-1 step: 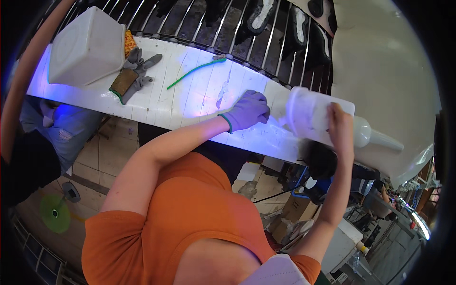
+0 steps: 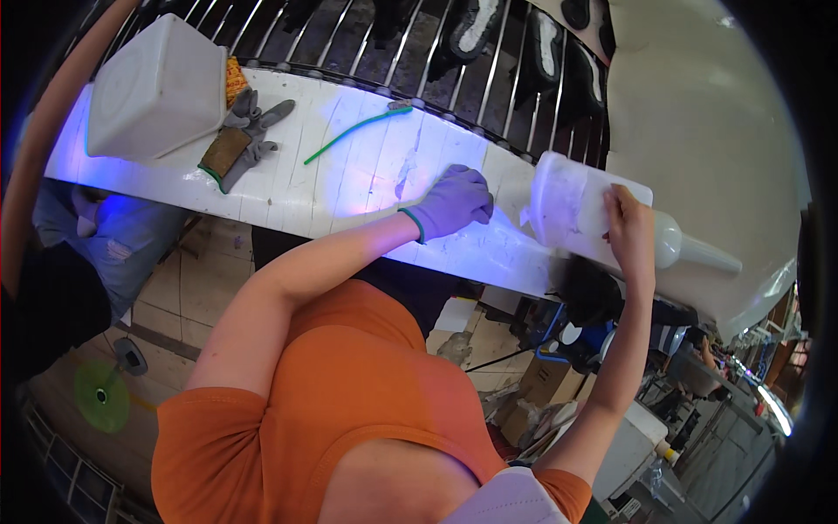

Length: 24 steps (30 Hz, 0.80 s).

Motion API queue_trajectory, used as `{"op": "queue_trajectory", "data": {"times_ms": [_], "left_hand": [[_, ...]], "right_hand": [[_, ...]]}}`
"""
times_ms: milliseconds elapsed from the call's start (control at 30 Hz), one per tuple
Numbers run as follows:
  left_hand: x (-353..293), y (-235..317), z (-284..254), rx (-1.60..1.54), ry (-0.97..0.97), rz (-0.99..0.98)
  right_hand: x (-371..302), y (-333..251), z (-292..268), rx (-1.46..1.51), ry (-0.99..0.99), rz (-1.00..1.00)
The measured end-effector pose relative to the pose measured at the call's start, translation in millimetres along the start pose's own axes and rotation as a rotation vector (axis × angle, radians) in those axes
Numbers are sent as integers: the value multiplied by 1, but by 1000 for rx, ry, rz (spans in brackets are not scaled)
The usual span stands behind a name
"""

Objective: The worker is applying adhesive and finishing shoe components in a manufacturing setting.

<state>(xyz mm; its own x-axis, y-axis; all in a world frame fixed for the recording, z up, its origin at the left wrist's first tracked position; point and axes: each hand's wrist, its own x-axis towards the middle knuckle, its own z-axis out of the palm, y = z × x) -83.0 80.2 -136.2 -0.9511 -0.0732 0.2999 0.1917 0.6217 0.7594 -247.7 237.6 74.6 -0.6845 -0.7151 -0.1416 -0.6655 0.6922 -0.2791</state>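
The white bench was pressed by the gloved left hand, fingers curled, nothing seen in them. The big bottle was gripped by the right hand over the bench edge. It could slip and fall if squeezed loosely.

The left hand wears a purple glove with a green cuff. The bare right hand grips a translucent white bottle. The tabletop is white with a violet sheen. On it lie a green brush, grey-and-tan gloves and a white tub. The shirt is orange.
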Motion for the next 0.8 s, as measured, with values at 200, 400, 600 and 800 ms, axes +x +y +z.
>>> {"op": "queue_trajectory", "data": {"times_ms": [200,400,600,800], "left_hand": [[2,3,-7,-50,-2,-57],[-14,-4,-36,-199,-3,-172],[-29,-3,-69,-490,131,-317],[-27,-15,-105,-849,397,-370]], "right_hand": [[-4,-9,0,105,5,31],[-5,1,7,188,59,3],[-5,-4,9,190,40,10],[-4,-5,4,182,16,29]]}}
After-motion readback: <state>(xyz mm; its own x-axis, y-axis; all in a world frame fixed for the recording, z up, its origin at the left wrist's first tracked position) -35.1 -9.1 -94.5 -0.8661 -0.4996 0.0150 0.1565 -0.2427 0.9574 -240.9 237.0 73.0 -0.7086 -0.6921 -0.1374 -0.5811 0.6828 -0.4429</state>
